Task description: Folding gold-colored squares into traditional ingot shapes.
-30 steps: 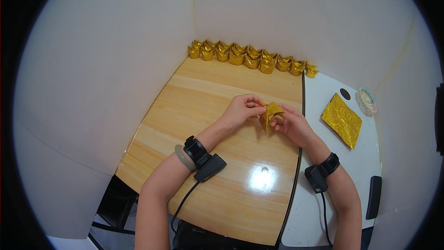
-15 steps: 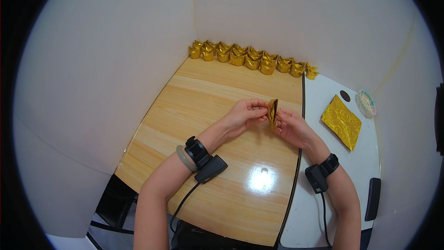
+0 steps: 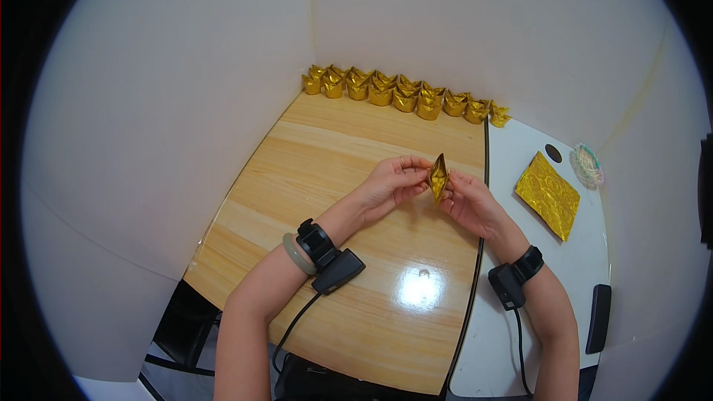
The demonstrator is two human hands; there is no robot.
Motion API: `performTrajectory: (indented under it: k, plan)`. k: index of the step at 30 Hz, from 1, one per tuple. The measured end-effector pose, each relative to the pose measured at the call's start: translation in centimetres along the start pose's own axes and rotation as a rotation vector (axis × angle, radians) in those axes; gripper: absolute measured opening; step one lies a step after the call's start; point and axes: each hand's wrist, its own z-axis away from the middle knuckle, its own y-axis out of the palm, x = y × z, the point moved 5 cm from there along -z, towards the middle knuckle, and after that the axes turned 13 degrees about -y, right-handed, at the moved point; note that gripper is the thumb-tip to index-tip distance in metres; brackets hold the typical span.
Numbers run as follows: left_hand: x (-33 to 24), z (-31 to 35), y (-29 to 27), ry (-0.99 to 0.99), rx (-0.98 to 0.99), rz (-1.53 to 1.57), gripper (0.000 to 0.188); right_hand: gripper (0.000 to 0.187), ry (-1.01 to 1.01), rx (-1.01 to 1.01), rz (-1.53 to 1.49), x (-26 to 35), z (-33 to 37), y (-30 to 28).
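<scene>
Between my two hands, above the wooden table [image 3: 356,252], is a small boat-shaped piece of folded gold paper [image 3: 439,179]. Its pointed ends face away from me and toward me, and its middle gapes in a narrow diamond. My left hand [image 3: 395,184] pinches its left side with thumb and fingers. On the other side my right hand [image 3: 471,200] grips it the same way. A row of finished-looking folded gold paper ingots [image 3: 381,92] stands along the far edge, several of them set close together.
On the white table [image 3: 549,275] at the right lies a stack of gold paper sheets [image 3: 551,197]. Behind it are a dark oval disc [image 3: 553,153] and a pale round woven thing [image 3: 587,166]. A black bar-shaped object [image 3: 598,319] sits at the right edge. White walls enclose the far and left sides.
The folded gold paper has spread wider in the middle and its far tip now stands out as a point. Both hands keep their hold, barely moving.
</scene>
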Motion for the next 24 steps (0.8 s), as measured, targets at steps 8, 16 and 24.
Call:
performTrajectory:
  k: [8,16,24]
  plan:
    - [-0.1,0.0,-0.2,0.042,0.049,0.047,0.019,0.022,-0.024,0.014,-0.091,0.2,-0.2,0.0]
    - [0.0,-0.2,0.0,0.064,0.165,-0.013,0.017,0.030,-0.129,-0.061,-0.125,0.7,-0.2,0.5]
    - [-1.4,1.4,2.2,0.252,-0.001,-0.618,0.043,0.027,0.048,-0.007,0.178,1.0,0.4,-1.7]
